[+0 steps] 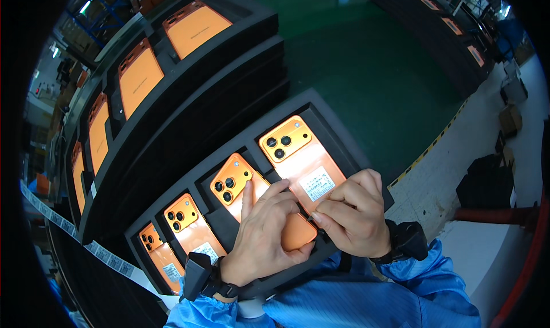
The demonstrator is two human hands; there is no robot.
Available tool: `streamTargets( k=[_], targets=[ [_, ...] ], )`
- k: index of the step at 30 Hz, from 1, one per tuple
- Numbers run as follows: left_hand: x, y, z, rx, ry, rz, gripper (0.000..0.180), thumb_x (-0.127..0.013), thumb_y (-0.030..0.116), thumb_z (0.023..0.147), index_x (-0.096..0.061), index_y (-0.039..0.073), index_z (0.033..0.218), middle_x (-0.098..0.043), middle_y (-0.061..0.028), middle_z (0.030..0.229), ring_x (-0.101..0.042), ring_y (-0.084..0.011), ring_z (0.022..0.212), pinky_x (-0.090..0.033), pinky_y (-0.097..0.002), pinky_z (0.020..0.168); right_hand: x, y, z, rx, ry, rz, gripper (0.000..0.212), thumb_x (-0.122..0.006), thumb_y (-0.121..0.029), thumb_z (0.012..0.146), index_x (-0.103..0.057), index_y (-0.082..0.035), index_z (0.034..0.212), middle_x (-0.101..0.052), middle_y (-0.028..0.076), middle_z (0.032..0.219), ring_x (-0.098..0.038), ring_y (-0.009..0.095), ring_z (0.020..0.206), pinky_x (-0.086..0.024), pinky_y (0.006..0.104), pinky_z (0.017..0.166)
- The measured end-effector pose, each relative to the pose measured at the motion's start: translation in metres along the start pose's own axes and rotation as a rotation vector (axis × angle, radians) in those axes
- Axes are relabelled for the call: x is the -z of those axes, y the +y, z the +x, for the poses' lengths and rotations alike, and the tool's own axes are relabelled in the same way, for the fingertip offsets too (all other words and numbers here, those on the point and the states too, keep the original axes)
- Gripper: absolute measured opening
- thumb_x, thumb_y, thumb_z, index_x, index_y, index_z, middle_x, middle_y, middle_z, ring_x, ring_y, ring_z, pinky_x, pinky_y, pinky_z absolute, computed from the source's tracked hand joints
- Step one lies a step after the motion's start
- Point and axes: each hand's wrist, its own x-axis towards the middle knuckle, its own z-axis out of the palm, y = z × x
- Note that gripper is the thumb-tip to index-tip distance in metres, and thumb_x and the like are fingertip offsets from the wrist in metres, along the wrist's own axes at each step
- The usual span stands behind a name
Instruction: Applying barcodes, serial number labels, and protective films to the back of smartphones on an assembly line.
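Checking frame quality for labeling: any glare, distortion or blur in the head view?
Head view: glare whitens the orange phone beside the right hand; fisheye bends the foam tray edges, with a black vignette at the rim; hands and phones look sharp, background corners soft.

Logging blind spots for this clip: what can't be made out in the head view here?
- Lower half of the orange phone in the black foam tray: covered by the left hand.
- What the right hand pinches at its fingertips: too small, hidden between both hands.
- White label on the neighbouring phone: print too small to make out.
- Far trays: bent and cut off at the fisheye rim.
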Motion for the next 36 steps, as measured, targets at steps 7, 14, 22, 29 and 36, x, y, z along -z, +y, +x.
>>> streamTargets(
  k=[7, 14, 22, 29, 36],
  targets=[
    [-0.001, -0.003, 0.003, -0.008, 0.003, 0.01, 0.055, -0.081, 0.025, 0.059, -0.048, 0.008, 0.101, -0.059, -0.011, 0.109, -0.046, -0.0356, 0.125, -0.006, -0.0604, 0.111, -0.003, 0.004, 0.001, -0.011, -0.009, 0.028, 0.008, -0.071, -0.011, 0.069, -0.063, -0.009, 0.07, -0.047, -0.001, 0.07, -0.046, 0.019, 0.07, -0.032, 0.0358, 0.071],
    [0.001, -0.004, 0.004, -0.027, 0.003, 0.021, 0.054, -0.081, 0.026, 0.06, -0.049, 0.008, 0.099, -0.059, -0.0113, 0.108, -0.046, -0.0359, 0.125, -0.007, -0.0602, 0.111, -0.001, 0.005, 0.002, -0.042, -0.061, 0.039, 0.01, -0.073, -0.015, 0.07, -0.066, -0.009, 0.072, -0.056, -0.001, 0.072, -0.049, 0.019, 0.071, -0.035, 0.0345, 0.074],
    [0.002, -0.002, 0.002, -0.04, -0.031, 0.034, 0.043, -0.077, 0.022, 0.061, -0.064, 0.01, 0.1, -0.053, -0.01, 0.115, -0.042, -0.0332, 0.125, -0.008, -0.0666, 0.106, -0.004, 0.008, 0.002, -0.044, -0.115, 0.139, 0.009, -0.071, -0.013, 0.071, -0.063, -0.009, 0.073, -0.053, 0.0, 0.073, -0.048, 0.02, 0.071, -0.034, 0.0354, 0.073],
    [0.006, -0.003, 0.001, -0.043, -0.083, -0.022, 0.034, -0.077, 0.024, 0.068, -0.068, 0.012, 0.098, -0.053, -0.0073, 0.118, -0.038, -0.0324, 0.129, -0.002, -0.0653, 0.107, -0.002, 0.0, -0.003, 0.171, -0.007, -0.03, 0.007, -0.066, -0.013, 0.073, -0.059, -0.011, 0.072, -0.054, -0.003, 0.076, -0.05, 0.014, 0.072, -0.036, 0.0324, 0.072],
    [0.007, -0.006, -0.002, -0.061, -0.086, -0.092, 0.024, -0.078, 0.022, 0.072, -0.069, 0.012, 0.092, -0.055, -0.0059, 0.125, -0.037, -0.0297, 0.132, 0.002, -0.0632, 0.109, -0.007, 0.002, -0.015, 0.332, 0.062, -0.208, 0.014, -0.071, -0.02, 0.066, -0.065, -0.015, 0.078, -0.048, -0.006, 0.075, -0.043, 0.014, 0.069, -0.032, 0.0318, 0.071]
  ],
)
